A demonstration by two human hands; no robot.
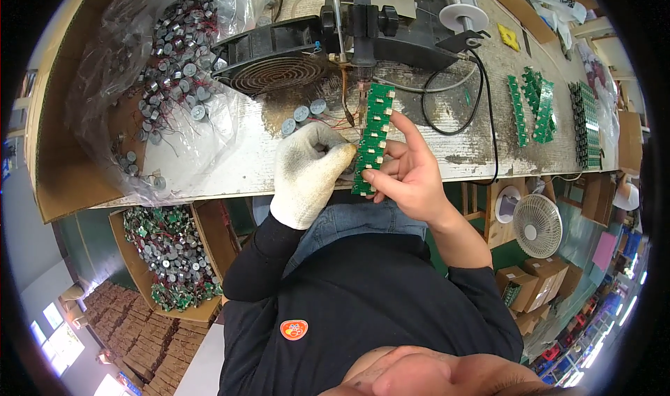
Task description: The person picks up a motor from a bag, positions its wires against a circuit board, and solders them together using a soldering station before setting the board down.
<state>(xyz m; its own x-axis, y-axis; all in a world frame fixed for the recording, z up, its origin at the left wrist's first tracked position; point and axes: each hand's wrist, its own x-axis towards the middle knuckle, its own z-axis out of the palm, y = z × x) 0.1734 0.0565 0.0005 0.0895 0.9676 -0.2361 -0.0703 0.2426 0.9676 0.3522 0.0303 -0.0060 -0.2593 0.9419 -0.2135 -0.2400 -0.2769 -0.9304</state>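
Observation:
My right hand point(407, 169), bare, grips a strip of green circuit boards point(375, 130) between thumb and fingers, holding it upright under the soldering machine point(363, 26). Small pale parts sit along the strip. My left hand point(307, 169) wears a white knit glove. Its thumb and forefinger are pinched together at the strip's left edge; what they hold is hidden. Just beyond the glove lie a few small round motors point(301, 113) with thin red wires, which run toward the strip. The machine's soldering tip point(351, 120) points down beside the strip.
A plastic bag point(230, 89) of motors lies open at left. Behind the strip stand a black fan point(279, 64) and a solder wire spool point(460, 1). A black cable point(494, 116) loops right. More green board strips point(544, 110) lie far right. A carton point(209, 305) of wired motors stands below left.

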